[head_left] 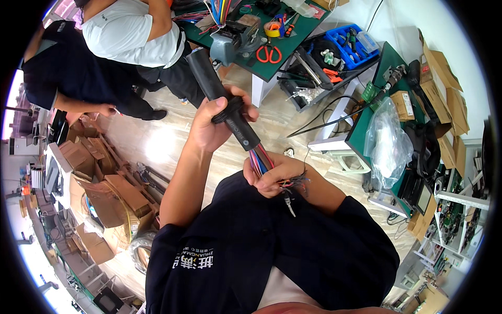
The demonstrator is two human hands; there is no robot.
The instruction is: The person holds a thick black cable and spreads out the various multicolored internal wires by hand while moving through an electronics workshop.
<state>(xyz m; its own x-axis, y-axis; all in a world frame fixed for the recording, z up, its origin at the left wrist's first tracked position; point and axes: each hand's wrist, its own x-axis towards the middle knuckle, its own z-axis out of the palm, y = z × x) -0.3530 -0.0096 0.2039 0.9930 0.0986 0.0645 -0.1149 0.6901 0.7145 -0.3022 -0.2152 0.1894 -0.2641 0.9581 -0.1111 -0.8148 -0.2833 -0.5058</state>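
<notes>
Both hands hold one thick black cable in front of my chest, slanting from upper left to lower right. My left hand is closed around its middle, by a ribbed black rubber collar. Below the collar the black sleeve ends, and coloured wires come out. My right hand is closed round these wires. Thin stripped strands fan out past its fingers, and a metal-tipped lead hangs beneath it.
Ahead, a green workbench carries a vise, red-handled scissors and tape. A blue tool tray lies to its right. Cardboard boxes are piled at left; two people stand at upper left.
</notes>
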